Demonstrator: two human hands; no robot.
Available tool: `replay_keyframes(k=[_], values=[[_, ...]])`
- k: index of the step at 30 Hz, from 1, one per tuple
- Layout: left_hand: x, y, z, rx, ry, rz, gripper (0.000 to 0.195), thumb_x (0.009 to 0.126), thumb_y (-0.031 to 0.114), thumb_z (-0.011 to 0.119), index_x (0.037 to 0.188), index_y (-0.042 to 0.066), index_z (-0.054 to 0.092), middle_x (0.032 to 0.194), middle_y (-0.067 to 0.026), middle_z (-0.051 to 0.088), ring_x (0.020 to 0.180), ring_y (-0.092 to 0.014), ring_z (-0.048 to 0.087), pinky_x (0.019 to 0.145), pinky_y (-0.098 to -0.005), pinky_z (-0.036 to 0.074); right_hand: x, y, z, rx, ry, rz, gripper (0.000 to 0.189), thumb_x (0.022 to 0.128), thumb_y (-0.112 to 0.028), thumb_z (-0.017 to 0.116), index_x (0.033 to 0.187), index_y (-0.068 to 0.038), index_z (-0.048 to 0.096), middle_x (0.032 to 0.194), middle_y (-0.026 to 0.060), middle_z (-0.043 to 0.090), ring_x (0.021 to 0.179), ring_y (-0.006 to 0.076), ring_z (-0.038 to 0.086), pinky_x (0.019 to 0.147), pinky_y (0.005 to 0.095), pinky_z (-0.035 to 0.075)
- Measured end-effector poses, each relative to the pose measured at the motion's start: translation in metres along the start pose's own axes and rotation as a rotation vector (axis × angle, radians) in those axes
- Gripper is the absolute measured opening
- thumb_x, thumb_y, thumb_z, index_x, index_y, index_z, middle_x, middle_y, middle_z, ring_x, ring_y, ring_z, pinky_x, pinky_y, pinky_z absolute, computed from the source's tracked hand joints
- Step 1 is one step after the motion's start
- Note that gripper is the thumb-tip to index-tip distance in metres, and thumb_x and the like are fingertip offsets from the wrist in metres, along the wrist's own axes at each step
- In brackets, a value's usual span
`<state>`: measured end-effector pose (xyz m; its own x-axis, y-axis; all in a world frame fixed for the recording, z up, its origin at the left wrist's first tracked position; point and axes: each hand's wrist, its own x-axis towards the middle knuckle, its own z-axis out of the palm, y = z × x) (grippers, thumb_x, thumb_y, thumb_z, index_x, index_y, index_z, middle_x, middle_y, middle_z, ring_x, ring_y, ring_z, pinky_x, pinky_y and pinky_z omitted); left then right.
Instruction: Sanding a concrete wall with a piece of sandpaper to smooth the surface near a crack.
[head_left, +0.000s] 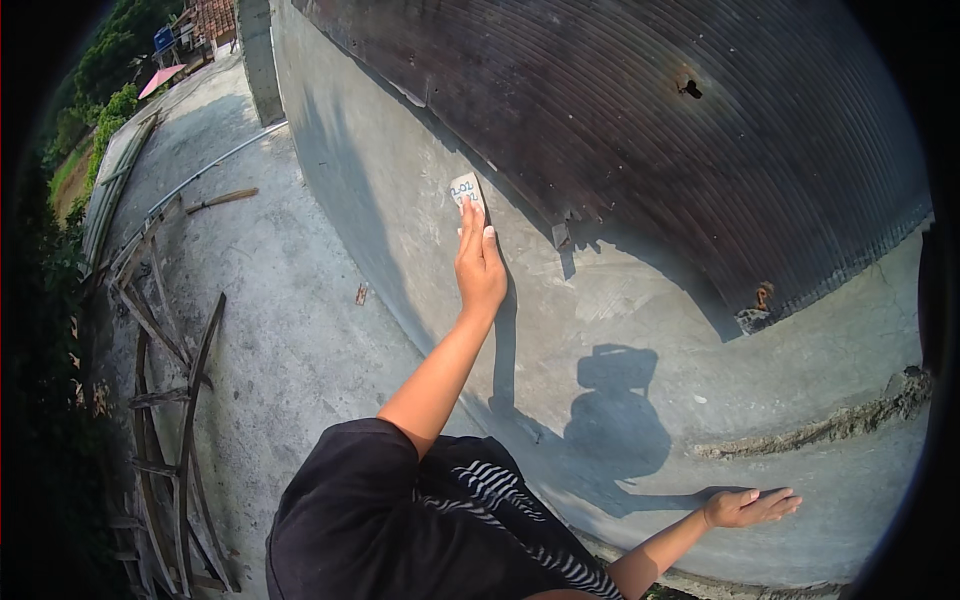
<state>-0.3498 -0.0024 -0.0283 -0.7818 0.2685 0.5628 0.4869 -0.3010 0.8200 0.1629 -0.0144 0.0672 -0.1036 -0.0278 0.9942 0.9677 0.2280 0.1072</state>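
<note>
My left hand is stretched out over a grey cement-plastered wall. Under its extended fingers, a small off-white piece of sheet lies against the plaster; it bears blue writing, and its material cannot be told. Just above it runs the ragged lower edge of a dark corrugated metal sheet. Low on the right, my right hand is beside the wall with its fingers extended and nothing visible in it. Whether its palm touches the plaster is unclear.
A rough ledge crosses the wall above my right hand. The metal sheet has a rusty hole. On the concrete floor lie a weathered wooden frame, a pale pipe, long poles and a brown stick-like object.
</note>
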Motion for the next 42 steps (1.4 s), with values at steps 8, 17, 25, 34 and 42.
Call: replay_keyframes(k=[8,17,25,34,42], values=[[-0.031,0.007,-0.009,0.037,-0.248,0.342,0.047,0.099,0.006,0.055,0.146,0.003,0.051,0.16,-0.016,0.037,0.149,-0.034,0.034,0.119,-0.049,0.028,-0.002,0.001,-0.001,-0.009,-0.009,0.013,0.051,0.108,-0.031,0.039,0.148,0.0,0.048,0.16,0.0172,0.038,0.151,0.0379,0.029,0.122,0.0552,0.015],[-0.024,0.01,-0.013,-0.003,-0.342,0.456,0.046,0.102,0.007,0.05,0.148,0.003,0.049,0.16,-0.0167,0.037,0.15,-0.035,0.031,0.121,-0.0487,0.025,-0.002,0.0,0.003,-0.013,0.003,0.017,0.051,0.108,-0.03,0.039,0.147,0.0,0.049,0.159,0.0182,0.039,0.15,0.038,0.03,0.122,0.0535,0.017],[0.03,0.001,-0.009,-0.006,0.0,0.089,0.045,0.103,0.007,0.046,0.149,0.002,0.047,0.161,-0.0172,0.035,0.15,-0.034,0.031,0.122,-0.0459,0.024,0.001,-0.001,0.001,-0.006,0.009,0.003,0.052,0.108,-0.032,0.037,0.148,-0.001,0.048,0.159,0.0181,0.039,0.15,0.0385,0.03,0.122,0.0541,0.016],[0.022,-0.012,-0.005,0.041,-0.072,0.231,0.047,0.101,0.006,0.05,0.148,0.0,0.047,0.16,-0.019,0.036,0.15,-0.035,0.032,0.119,-0.0505,0.028,0.0,0.001,-0.001,-0.014,-0.001,0.008,0.051,0.108,-0.031,0.038,0.148,-0.001,0.048,0.159,0.0182,0.039,0.15,0.0391,0.031,0.122,0.0541,0.017],[-0.083,0.004,-0.014,0.044,-0.507,0.418,0.045,0.104,0.006,0.043,0.149,-0.002,0.044,0.161,-0.0203,0.032,0.15,-0.037,0.029,0.122,-0.0495,0.021,0.001,0.001,-0.002,-0.013,-0.002,-0.014,0.051,0.108,-0.031,0.039,0.147,0.0,0.049,0.159,0.0196,0.039,0.149,0.0389,0.031,0.122,0.0536,0.018]])
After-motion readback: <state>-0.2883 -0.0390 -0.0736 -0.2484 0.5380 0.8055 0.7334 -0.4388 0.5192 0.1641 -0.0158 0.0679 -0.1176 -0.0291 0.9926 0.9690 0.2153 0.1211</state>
